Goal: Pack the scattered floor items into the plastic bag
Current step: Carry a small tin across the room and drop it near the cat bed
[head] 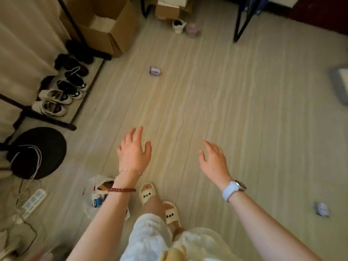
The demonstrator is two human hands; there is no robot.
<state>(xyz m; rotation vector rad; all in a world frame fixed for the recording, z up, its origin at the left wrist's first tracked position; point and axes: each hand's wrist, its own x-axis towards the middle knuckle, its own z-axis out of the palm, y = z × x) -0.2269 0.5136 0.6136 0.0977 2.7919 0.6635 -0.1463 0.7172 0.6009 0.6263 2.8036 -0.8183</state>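
Note:
A white plastic bag (pixel 94 200) lies open on the floor by my left forearm, with several packets showing inside. A small purple packet (pixel 155 70) lies on the floor well ahead of me. Another small pale packet (pixel 322 208) lies at the right, near my right elbow. My left hand (pixel 134 150) and my right hand (pixel 213 159) hover over the bare floor with fingers spread, holding nothing. Both hands are far from either packet.
A shoe rack (pixel 62 87) with several shoes stands at the left, beside cardboard boxes (pixel 105 29). A black round fan base (pixel 37 151) and a power strip (pixel 33 202) with cables lie at lower left. Two cups (pixel 185 28) and chair legs (pixel 243 21) stand at the far end.

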